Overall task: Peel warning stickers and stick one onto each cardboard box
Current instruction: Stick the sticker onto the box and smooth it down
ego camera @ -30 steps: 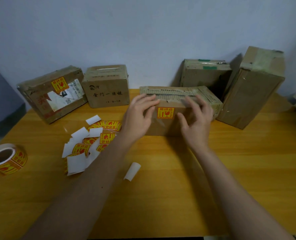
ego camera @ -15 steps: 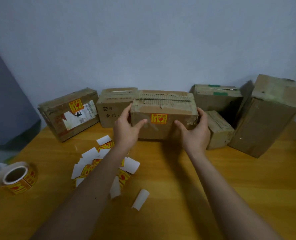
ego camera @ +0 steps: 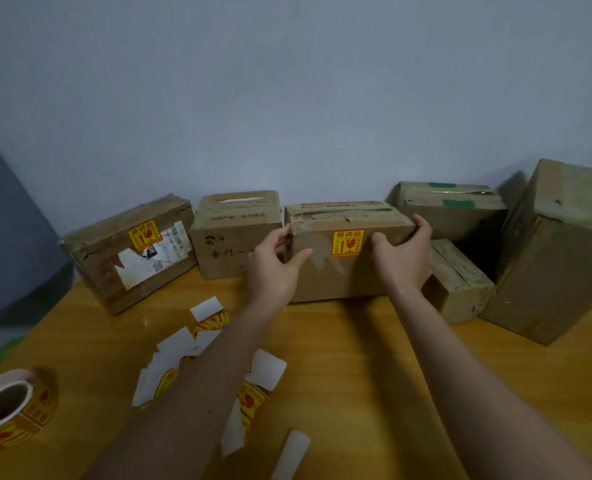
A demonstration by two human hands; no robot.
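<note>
Both hands, left hand and right hand, grip the ends of the stickered box, its long side running left to right between them, seemingly resting on the table in the back row.

Both bare forearms reached forward, roughly parallel. The left hand gripped the left end of a cardboard box, thumb on its front face and fingers curled round the side. The right hand clasped the right end likewise.
</note>
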